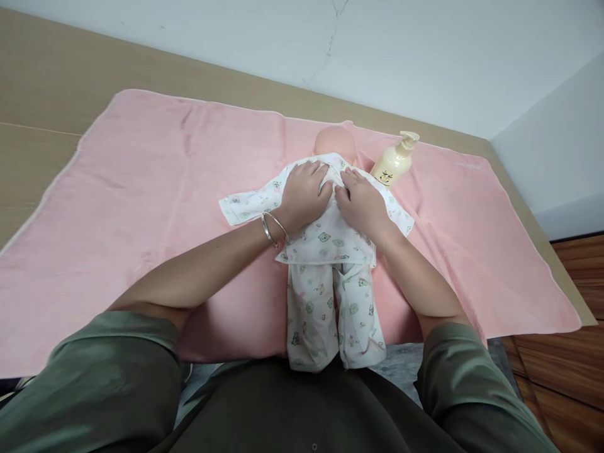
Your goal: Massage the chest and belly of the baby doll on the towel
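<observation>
The doll (334, 251) lay in front of me on the pink blanket (136, 201), its long axis running almost straight from twelve o'clock to six. Its head (334, 143) pointed away from me at twelve, while the trousers (312, 308) came down to six, side by side, ending at the blanket's near edge by my body. One sleeve (250, 202) stretched out towards eight o'clock, the other (397, 212) towards four.

It wore a white top (325, 242) and matching trousers, both scattered with small green, grey and pinkish figures, the top's hem lying loose over the waist. The head was smooth, bare and pinkish; I could not tell which way its face was turned.

My left hand (306, 192) rested on the upper part of the top, fingers extended towards one o'clock. My right hand (362, 201) lay just beside it, fingers a little bent and aimed at eleven. Neither was closed around anything. A cream pump bottle (392, 165) sat at two o'clock from the doll's chest, near the sleeve.
</observation>
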Demonstrator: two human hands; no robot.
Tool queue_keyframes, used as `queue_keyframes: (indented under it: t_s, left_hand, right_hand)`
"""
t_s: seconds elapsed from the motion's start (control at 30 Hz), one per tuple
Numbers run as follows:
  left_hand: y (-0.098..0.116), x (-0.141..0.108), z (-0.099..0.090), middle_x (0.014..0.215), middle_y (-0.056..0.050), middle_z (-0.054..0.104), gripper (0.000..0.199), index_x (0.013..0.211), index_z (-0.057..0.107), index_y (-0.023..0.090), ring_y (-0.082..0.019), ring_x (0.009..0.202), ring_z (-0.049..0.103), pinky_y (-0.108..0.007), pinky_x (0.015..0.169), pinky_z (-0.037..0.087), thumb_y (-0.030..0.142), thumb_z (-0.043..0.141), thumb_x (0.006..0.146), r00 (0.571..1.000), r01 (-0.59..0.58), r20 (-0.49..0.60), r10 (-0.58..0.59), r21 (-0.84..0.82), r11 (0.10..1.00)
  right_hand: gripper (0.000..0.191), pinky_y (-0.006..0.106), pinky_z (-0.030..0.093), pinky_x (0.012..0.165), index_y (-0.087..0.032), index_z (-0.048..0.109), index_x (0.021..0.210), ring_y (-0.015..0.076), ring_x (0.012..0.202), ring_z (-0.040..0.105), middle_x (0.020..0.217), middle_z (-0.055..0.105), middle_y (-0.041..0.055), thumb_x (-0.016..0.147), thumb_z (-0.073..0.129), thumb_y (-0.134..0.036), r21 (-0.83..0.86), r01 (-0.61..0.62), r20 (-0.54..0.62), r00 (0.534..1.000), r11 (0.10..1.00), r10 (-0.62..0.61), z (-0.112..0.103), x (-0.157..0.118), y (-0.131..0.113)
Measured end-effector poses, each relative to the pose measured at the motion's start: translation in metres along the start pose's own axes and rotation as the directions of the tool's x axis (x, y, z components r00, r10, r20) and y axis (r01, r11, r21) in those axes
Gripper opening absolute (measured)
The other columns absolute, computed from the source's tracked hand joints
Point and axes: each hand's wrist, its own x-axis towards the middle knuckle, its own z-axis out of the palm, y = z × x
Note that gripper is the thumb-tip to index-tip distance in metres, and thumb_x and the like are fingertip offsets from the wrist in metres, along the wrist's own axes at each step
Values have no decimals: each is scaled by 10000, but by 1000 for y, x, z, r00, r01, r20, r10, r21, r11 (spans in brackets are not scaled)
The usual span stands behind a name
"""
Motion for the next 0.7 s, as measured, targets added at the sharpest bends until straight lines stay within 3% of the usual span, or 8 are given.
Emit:
queue_keyframes:
  t_s: [0.17,0.4,0.57,0.7]
  left_hand:
    - [3,-6,1,1407,-143,583,475,1305,601,119,-302,1338,493,-504,1162,356,304,351,946,1000,21,-15,-21,-27,999]
    - [3,-7,2,1408,-124,584,472,1325,583,146,-295,1344,487,-511,1175,340,305,350,947,999,31,-18,-32,-37,999]
    - [7,-11,5,1375,-149,597,466,1312,582,124,-323,1325,504,-520,1143,371,305,348,952,998,0,-64,2,38,999]
    - [10,-11,4,1387,-171,578,468,1316,570,108,-337,1335,486,-531,1157,341,304,363,945,999,28,-47,-26,41,999]
  right_hand:
    - [602,494,190,1261,-51,368,1498,283,1519,265,1603,344,163,957,354,-316,28,-28,1,1000,999,28,8,13,13]
    - [592,517,203,1249,-61,366,1496,287,1513,276,1592,362,172,960,328,-312,3,-9,-10,1000,1000,9,9,11,12]
    - [626,538,191,1249,-44,337,1505,298,1522,251,1604,329,187,947,366,-325,-29,83,68,994,996,-81,5,15,19]
    - [638,537,176,1253,-14,319,1509,309,1525,239,1611,306,200,952,361,-322,-49,73,84,994,996,-69,2,17,20]
